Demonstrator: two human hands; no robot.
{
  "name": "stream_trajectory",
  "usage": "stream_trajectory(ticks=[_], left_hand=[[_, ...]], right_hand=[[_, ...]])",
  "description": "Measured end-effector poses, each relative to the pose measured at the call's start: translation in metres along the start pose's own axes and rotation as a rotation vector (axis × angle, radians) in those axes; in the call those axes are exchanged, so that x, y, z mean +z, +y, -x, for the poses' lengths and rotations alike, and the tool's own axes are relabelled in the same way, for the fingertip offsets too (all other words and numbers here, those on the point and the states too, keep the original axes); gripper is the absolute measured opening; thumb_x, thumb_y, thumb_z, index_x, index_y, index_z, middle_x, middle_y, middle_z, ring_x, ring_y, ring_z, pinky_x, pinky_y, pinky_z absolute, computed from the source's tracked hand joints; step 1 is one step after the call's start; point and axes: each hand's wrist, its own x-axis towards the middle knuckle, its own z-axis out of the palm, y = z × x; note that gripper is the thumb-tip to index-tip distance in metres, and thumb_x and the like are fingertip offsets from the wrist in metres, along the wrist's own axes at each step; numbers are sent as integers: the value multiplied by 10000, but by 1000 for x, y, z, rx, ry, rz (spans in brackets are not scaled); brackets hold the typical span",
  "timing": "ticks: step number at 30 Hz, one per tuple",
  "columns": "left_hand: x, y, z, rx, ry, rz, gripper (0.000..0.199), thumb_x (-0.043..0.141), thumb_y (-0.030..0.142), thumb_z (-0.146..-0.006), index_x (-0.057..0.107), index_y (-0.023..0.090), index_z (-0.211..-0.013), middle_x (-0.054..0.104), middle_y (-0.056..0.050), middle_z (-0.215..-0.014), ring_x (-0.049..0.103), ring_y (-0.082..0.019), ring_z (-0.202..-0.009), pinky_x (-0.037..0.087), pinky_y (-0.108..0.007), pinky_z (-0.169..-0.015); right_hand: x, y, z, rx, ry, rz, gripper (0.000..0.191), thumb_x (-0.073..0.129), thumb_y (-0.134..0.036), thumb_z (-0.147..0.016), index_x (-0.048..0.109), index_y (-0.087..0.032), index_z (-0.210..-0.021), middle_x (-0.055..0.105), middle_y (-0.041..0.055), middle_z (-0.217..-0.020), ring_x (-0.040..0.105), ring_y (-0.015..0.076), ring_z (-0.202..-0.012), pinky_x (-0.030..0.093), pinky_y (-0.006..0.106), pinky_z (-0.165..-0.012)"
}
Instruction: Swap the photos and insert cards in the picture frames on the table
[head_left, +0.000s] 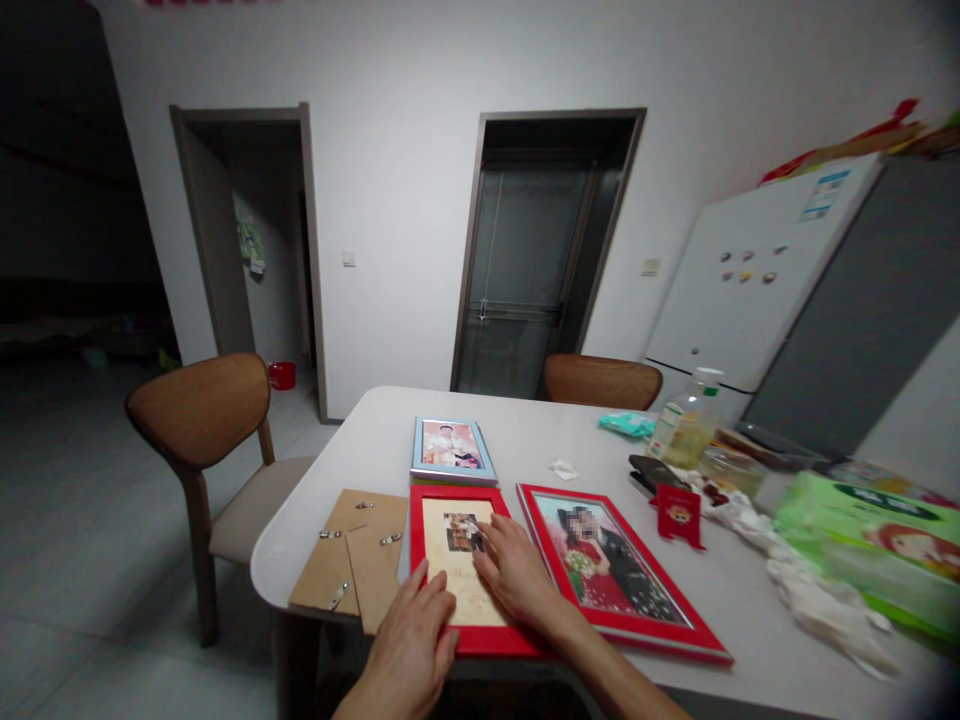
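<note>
The red picture frame point(417, 525) lies at the near edge of the table point(517, 440), the left hand's point(416, 630) loosely parted and right hand's point(514, 575) slightly spread fingers over its cream insert point(469, 600), apparently aligning it, which calls for light, level pressure next.

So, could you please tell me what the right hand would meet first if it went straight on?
Going forward and left over the cream sheet, the right hand would probably first meet the far rim of the red frame, with the blue-framed picture beyond; heights are hard to judge.
</note>
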Motion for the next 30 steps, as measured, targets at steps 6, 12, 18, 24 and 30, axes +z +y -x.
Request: stream_trajectory(ticks=[6, 12, 18, 24, 30], left_hand=[[-6, 0, 0, 6, 6, 76, 203, 463, 161, -729, 590, 214, -878, 542, -38, -1160, 347, -221, -1187, 286, -401, -985], [-38, -59, 26, -94, 181, 39, 520, 511, 171, -656, 437, 227, -1168, 364, -49, -1316, 279, -203, -1224, 241, -394, -1008], [-39, -126, 50, -250, 238, -174, 522, 570, 147, -572, 518, 207, -1088, 463, -69, -1241, 353, -240, -1179, 282, -405, -985], [-34, -134, 43, -186, 323, -156, 406, 545, 167, -620, 570, 205, -1023, 525, -75, -1180, 464, -220, -1096, 372, -364, -926], [-56, -86, 30, -98, 371, -83, 392, 610, 189, -600, 591, 223, -989, 534, -69, -1170, 475, -229, -1085, 379, -362, -927]], right_hand=[[-7, -9, 5, 1, -26, 34, 330, 420, -300, -762, 550, -182, -1042, 476, 111, -1156, 353, 256, -1115, 277, 377, -896], [-8, -54, 0, -138, 2, -126, 323, 452, -273, -753, 555, -176, -1043, 495, 109, -1135, 407, 226, -1052, 280, 341, -889], [21, -126, 0, -264, -139, -112, 413, 553, -444, -645, 554, -177, -959, 541, 108, -983, 446, 260, -936, 314, 404, -811], [37, -129, -7, -227, -93, -266, 384, 549, -211, -596, 549, -190, -979, 533, 88, -963, 459, 227, -898, 364, 355, -778], [-3, -102, 0, -206, -24, -483, 398, 509, -143, -574, 565, -186, -965, 541, 69, -990, 464, 202, -940, 363, 322, -843]])
